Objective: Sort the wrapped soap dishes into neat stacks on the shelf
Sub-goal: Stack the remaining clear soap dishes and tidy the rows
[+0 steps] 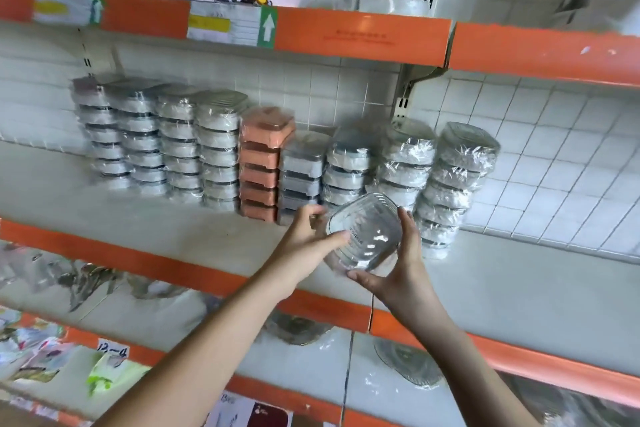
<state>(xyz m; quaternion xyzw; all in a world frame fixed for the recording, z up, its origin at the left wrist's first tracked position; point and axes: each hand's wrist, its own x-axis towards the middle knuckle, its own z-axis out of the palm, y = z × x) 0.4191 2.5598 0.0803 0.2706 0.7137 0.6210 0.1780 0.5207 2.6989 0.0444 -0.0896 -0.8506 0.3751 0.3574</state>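
Hands (304, 236) (398, 267) gripping wrapped soap dish (363, 236), shelf edge (194, 274) below

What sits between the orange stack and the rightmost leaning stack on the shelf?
Head view: three grey wrapped stacks between the orange stack and the rightmost leaning stack.

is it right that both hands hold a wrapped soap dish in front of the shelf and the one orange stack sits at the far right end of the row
Not quite. In the head view the orange stack sits mid-row, with grey stacks on both sides. The rest holds: the left hand and right hand hold a wrapped soap dish before the shelf.
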